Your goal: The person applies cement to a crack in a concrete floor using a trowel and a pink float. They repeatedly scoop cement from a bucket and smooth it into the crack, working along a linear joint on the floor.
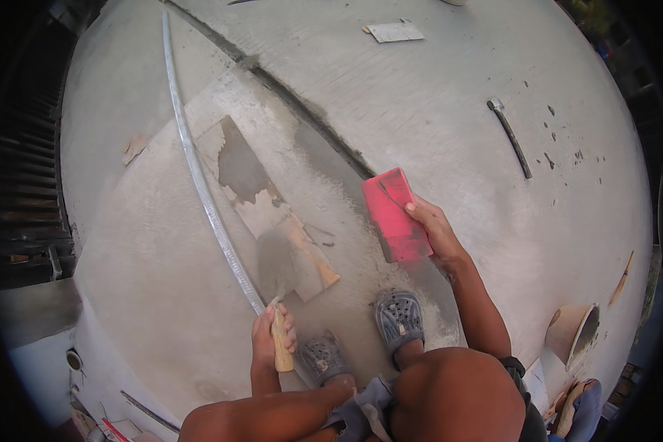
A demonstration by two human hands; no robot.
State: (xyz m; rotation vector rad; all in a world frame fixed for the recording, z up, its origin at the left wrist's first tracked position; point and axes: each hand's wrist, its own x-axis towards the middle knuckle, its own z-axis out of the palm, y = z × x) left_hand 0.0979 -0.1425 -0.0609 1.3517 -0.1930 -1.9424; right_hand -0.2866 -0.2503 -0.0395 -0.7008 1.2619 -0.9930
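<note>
My left hand [269,335] grips the wooden handle of a trowel [276,261], whose cement-smeared blade is over the lower end of a plank [313,269] with patches of grey mortar. My right hand [438,232] holds a pink rectangular float [389,202] on the wet strip of cement at the lower end of a dark groove [295,103]. A long silver straight bar [203,188] lies just left of the plank. My feet in grey clogs [399,317] are below the float and plank.
A dark-handled tool [510,136] and scattered dark lumps lie right on the concrete floor [530,236]. A light board [394,31] is at the top, a bucket [567,331] on its side lower right, with a brush-like stick [621,280] nearby. A dark grating [22,191] borders the left.
</note>
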